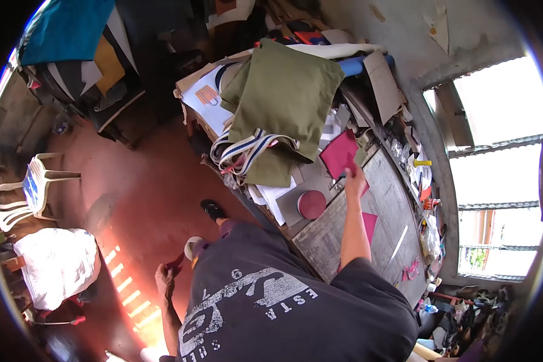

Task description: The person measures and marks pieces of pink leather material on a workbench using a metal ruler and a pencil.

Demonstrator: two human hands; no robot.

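Note:
My right hand (356,181) is closed on the edge of a magenta piece of sheet material (339,153) above the workbench (368,253). Another magenta piece (368,227) lies on the bench, partly behind my forearm. A round tin with a dull red top (312,204) stands near the bench's front edge. Down at my side, away from the bench, my left hand (165,280) has its fingers closed round a small dark red piece (176,263), whose kind I cannot make out.
Olive-green fabric (286,99) with striped straps (256,151) is piled on the bench. A white plastic chair (33,187) and a white bundle (57,265) are at the left. Windows (501,163) line the right wall. Scraps (470,320) heap at the lower right.

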